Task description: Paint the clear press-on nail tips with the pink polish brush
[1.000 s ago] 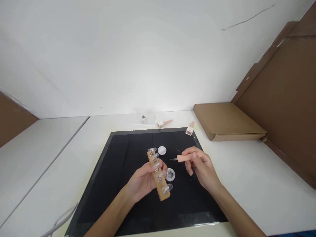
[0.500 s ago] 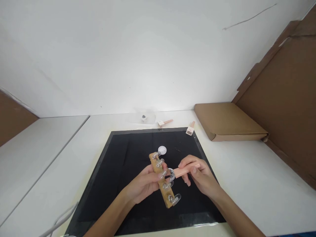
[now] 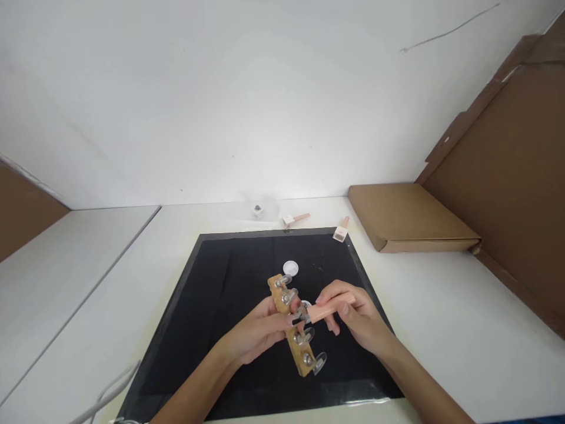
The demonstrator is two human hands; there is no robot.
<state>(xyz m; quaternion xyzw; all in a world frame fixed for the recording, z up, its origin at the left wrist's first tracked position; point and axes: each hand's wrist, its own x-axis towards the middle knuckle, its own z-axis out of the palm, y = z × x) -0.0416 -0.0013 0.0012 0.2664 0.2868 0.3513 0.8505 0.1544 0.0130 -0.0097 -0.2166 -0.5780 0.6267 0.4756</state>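
My left hand (image 3: 260, 333) grips a wooden strip (image 3: 281, 301) with a row of clear false nail tips (image 3: 289, 295) mounted along it. The strip slants across the view above the black mat. My right hand (image 3: 362, 315) is closed round the pink handle of a nail polish brush (image 3: 331, 307). The dark brush end meets the middle nail tip, close to my left thumb. A small round white item (image 3: 306, 304) shows partly behind the strip, near my left fingers; most of it is hidden. Beyond the strip, a little white dish (image 3: 290, 268) rests on the mat.
The black mat (image 3: 238, 265) covers the table's middle. Behind it lie two polish bottles with pink caps, one centre (image 3: 289, 221) and one right (image 3: 341, 233), and a clear tray (image 3: 265, 210). A flat cardboard box (image 3: 410, 215) is at right, a cable (image 3: 108, 397) at left.
The brush has moved slightly left and down, its end now over the middle nail tip. The strip has turned and shifted slightly towards me.
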